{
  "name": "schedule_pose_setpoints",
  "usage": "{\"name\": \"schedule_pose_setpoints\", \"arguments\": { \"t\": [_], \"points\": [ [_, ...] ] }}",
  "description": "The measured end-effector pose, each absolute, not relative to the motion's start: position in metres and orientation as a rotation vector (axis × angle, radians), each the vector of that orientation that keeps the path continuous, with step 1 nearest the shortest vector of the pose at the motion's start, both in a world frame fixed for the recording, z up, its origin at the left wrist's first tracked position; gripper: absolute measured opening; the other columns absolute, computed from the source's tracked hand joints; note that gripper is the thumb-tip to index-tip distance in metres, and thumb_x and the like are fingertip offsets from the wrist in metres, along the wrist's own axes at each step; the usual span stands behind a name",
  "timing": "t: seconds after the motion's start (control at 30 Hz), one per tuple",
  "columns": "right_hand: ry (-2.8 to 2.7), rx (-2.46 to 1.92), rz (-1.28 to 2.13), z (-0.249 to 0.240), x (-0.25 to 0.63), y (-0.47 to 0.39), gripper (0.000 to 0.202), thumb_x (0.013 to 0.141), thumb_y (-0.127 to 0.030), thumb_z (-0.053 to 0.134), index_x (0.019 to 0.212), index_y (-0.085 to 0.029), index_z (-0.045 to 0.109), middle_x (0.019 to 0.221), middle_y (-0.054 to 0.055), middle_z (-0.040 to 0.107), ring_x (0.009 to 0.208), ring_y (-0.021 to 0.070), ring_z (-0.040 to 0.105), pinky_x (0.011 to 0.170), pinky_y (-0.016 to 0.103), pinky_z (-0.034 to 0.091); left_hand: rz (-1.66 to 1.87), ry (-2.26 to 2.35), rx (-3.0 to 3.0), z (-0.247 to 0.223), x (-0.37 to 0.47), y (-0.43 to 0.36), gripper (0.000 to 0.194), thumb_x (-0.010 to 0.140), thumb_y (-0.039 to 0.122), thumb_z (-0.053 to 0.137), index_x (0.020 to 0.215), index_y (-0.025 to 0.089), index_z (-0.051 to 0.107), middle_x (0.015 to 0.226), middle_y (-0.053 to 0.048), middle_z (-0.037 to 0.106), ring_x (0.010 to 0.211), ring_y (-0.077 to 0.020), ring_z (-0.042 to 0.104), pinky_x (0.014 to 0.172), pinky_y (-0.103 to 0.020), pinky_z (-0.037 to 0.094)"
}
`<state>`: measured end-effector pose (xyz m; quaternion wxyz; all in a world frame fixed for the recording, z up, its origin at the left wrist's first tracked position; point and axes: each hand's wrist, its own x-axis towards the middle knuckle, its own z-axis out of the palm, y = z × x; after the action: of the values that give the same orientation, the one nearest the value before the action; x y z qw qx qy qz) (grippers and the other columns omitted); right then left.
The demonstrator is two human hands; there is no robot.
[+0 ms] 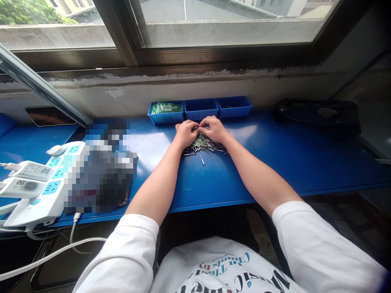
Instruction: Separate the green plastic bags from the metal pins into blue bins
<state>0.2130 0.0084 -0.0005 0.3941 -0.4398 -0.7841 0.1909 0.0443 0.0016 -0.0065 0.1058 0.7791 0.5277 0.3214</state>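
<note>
My left hand [185, 133] and my right hand [215, 129] meet fingertip to fingertip over a pile of small metal rods [210, 146]. Both hands are closed in a pinch; anything between the fingertips is too small or hidden to make out. Green-printed small packets [200, 141] lie among the rods. One single rod [202, 159] has come to rest apart, on the near side of the pile. Just beyond my hands stands a row of blue bins: the left bin [166, 118] contains green packets [166, 107], beside a middle bin [201, 110] and a right bin [234, 110].
The blue table [210, 187] runs along the wall under a window. On the left are a white power strip [42, 203] with plugs and cables, a pixelated patch [104, 171] and a dark flat device [50, 116]. A black bag-like object [320, 116] lies at the right.
</note>
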Motion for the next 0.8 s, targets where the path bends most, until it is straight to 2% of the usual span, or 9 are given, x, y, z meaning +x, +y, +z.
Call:
{"name": "schedule_pose_setpoints", "arguments": {
  "t": [0.13, 0.27, 0.43, 0.53, 0.63, 0.8],
  "points": [
    [-1.734, -0.986, 0.853, 0.003, 0.211, 0.009, 0.018, 0.074, -0.037, 0.068, 0.074, -0.019, 0.062, 0.067, 0.000, 0.063, 0.066, 0.0160, 0.057, 0.065, 0.032, 0.046, 1.035, 1.459, 2.315, -0.004, 0.043, -0.002, 0.022, 0.079, 0.025, 0.060, 0.098, 0.023, 0.072, 0.102, -0.004, 0.073, 0.102, -0.0235, 0.065, 0.096, -0.041, 0.040],
    [-1.565, -0.888, 1.014, 0.005, 0.210, 0.010, 0.025, 0.071, -0.041, 0.073, 0.073, -0.019, 0.060, 0.070, 0.001, 0.068, 0.069, 0.0164, 0.063, 0.066, 0.031, 0.049, 1.146, 1.338, 2.310, -0.004, 0.043, -0.002, 0.021, 0.075, 0.021, 0.062, 0.094, 0.021, 0.071, 0.096, -0.003, 0.074, 0.095, -0.0216, 0.067, 0.092, -0.036, 0.046],
    [-1.464, -0.970, 1.026, 0.004, 0.211, 0.014, 0.031, 0.071, -0.045, 0.075, 0.074, -0.019, 0.059, 0.070, 0.002, 0.069, 0.063, 0.0134, 0.060, 0.061, 0.028, 0.048, 1.335, 1.334, 2.118, -0.009, 0.044, 0.004, 0.019, 0.086, 0.029, 0.057, 0.098, 0.020, 0.068, 0.083, -0.003, 0.074, 0.078, -0.0167, 0.069, 0.077, -0.029, 0.051],
    [-1.461, -1.001, 1.014, -0.001, 0.211, 0.018, 0.034, 0.073, -0.050, 0.072, 0.073, -0.018, 0.058, 0.067, 0.002, 0.068, 0.060, 0.0117, 0.058, 0.061, 0.027, 0.047, 1.375, 1.319, 2.073, -0.010, 0.044, 0.004, 0.016, 0.086, 0.030, 0.058, 0.094, 0.019, 0.066, 0.081, -0.002, 0.073, 0.076, -0.0157, 0.069, 0.072, -0.026, 0.051],
    [-1.477, -1.013, 0.995, -0.003, 0.211, 0.020, 0.040, 0.076, -0.057, 0.067, 0.074, -0.019, 0.056, 0.066, 0.001, 0.067, 0.057, 0.0109, 0.055, 0.060, 0.027, 0.046, 1.315, 1.354, 2.129, -0.007, 0.044, 0.002, 0.016, 0.084, 0.032, 0.061, 0.092, 0.019, 0.067, 0.084, -0.003, 0.074, 0.078, -0.0161, 0.068, 0.073, -0.026, 0.051],
    [-1.599, -1.097, 0.919, 0.002, 0.210, 0.013, 0.050, 0.080, -0.067, 0.057, 0.064, -0.020, 0.054, 0.060, 0.001, 0.065, 0.050, 0.0098, 0.046, 0.054, 0.026, 0.041, 1.208, 1.435, 2.186, -0.003, 0.043, 0.003, 0.024, 0.091, 0.035, 0.050, 0.090, 0.019, 0.067, 0.088, -0.004, 0.074, 0.081, -0.0167, 0.067, 0.081, -0.028, 0.050]
  ]
}}
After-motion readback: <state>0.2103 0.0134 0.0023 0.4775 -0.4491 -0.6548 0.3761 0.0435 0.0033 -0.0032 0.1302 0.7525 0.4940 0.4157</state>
